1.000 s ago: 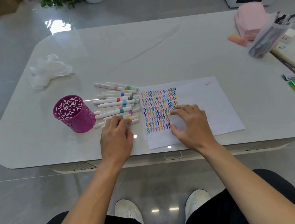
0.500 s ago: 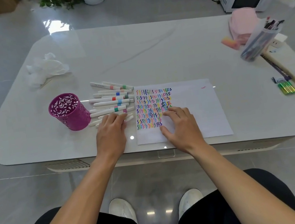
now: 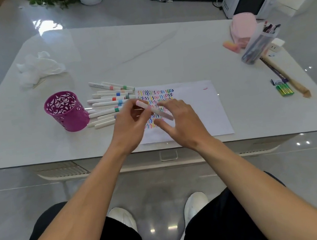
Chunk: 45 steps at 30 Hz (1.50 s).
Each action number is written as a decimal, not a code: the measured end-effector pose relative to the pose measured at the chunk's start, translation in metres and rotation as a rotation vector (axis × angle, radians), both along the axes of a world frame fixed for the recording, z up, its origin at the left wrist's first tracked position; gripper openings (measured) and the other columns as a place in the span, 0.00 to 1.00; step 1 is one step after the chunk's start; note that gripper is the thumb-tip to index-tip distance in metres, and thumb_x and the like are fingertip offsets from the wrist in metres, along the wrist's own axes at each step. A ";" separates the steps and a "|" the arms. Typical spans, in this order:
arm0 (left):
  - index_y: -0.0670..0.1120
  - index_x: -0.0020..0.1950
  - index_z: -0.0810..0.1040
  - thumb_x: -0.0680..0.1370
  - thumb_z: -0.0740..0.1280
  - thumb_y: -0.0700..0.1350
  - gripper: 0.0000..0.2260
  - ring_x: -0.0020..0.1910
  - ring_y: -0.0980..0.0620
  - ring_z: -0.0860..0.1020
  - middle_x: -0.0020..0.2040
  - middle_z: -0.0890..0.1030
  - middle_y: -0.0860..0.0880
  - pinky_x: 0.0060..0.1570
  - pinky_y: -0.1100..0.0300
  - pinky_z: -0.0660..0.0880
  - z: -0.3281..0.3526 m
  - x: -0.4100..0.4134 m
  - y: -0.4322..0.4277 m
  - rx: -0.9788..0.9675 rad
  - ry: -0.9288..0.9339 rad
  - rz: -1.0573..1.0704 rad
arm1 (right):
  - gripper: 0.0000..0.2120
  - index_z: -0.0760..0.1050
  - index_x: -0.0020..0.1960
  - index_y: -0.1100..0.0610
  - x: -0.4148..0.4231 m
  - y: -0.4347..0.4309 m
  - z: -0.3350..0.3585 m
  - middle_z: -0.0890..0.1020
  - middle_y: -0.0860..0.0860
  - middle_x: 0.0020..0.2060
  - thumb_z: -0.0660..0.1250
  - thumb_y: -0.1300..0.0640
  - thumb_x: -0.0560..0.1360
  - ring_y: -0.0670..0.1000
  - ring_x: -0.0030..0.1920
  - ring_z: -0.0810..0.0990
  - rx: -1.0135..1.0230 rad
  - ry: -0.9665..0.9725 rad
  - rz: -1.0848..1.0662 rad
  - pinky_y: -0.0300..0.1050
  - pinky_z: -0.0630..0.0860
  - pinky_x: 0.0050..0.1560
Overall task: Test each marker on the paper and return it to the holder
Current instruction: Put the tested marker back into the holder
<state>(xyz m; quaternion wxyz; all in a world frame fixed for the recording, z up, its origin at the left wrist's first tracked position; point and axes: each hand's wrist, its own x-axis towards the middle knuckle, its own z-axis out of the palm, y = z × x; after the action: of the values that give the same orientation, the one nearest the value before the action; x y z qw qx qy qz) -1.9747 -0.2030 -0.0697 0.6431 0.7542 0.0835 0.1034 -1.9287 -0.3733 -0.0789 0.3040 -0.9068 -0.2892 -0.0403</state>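
Left of the fingers stands the purple holder [image 3: 66, 110], and a loose pile of markers [image 3: 110, 103] lies between it and the left hand [image 3: 129, 127]. That hand's fingers [image 3: 131, 105] pinch a white marker [image 3: 153, 110] with a pink cap, lifted above the paper [image 3: 199, 110]. The marker slants rightward into the right hand [image 3: 182, 124], whose fingertips [image 3: 160, 104] close lightly on its far end, over the coloured squiggles.
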 end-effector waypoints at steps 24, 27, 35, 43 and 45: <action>0.49 0.50 0.82 0.81 0.66 0.46 0.06 0.36 0.57 0.82 0.41 0.85 0.51 0.42 0.54 0.81 0.004 0.013 -0.015 0.439 0.284 -0.221 | 0.07 0.83 0.54 0.54 0.031 -0.041 0.005 0.83 0.49 0.44 0.68 0.54 0.80 0.50 0.45 0.77 -0.075 0.109 0.135 0.46 0.72 0.47; 0.52 0.54 0.82 0.82 0.64 0.49 0.07 0.35 0.59 0.81 0.40 0.84 0.53 0.38 0.62 0.76 -0.004 0.024 -0.012 0.485 0.278 -0.231 | 0.07 0.81 0.54 0.54 0.042 -0.032 0.002 0.82 0.47 0.44 0.66 0.55 0.79 0.49 0.44 0.76 -0.111 0.106 0.156 0.43 0.70 0.47; 0.49 0.43 0.80 0.83 0.61 0.51 0.12 0.32 0.55 0.76 0.34 0.80 0.53 0.37 0.57 0.73 0.004 0.054 -0.014 0.526 0.284 -0.273 | 0.03 0.76 0.49 0.54 0.059 -0.017 0.003 0.79 0.48 0.44 0.67 0.55 0.78 0.43 0.39 0.75 -0.024 0.174 0.149 0.43 0.73 0.42; 0.45 0.42 0.78 0.85 0.58 0.48 0.16 0.33 0.53 0.75 0.36 0.79 0.49 0.32 0.66 0.70 0.015 0.055 -0.010 0.281 0.417 -0.377 | 0.07 0.80 0.50 0.53 0.060 -0.024 0.009 0.82 0.44 0.41 0.69 0.49 0.80 0.43 0.39 0.77 0.010 0.230 0.180 0.44 0.75 0.43; 0.45 0.42 0.79 0.85 0.57 0.48 0.17 0.33 0.54 0.75 0.37 0.80 0.50 0.32 0.68 0.69 0.013 0.055 -0.008 0.311 0.457 -0.426 | 0.08 0.82 0.48 0.53 0.059 -0.028 0.005 0.83 0.45 0.41 0.69 0.49 0.80 0.47 0.41 0.79 0.000 0.282 0.197 0.47 0.76 0.44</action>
<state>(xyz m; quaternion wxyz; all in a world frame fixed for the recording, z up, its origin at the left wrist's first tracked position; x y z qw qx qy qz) -1.9195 -0.2113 -0.0565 0.4921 0.8474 0.0493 -0.1930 -1.8700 -0.4010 -0.0735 0.3439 -0.8707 -0.3312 0.1176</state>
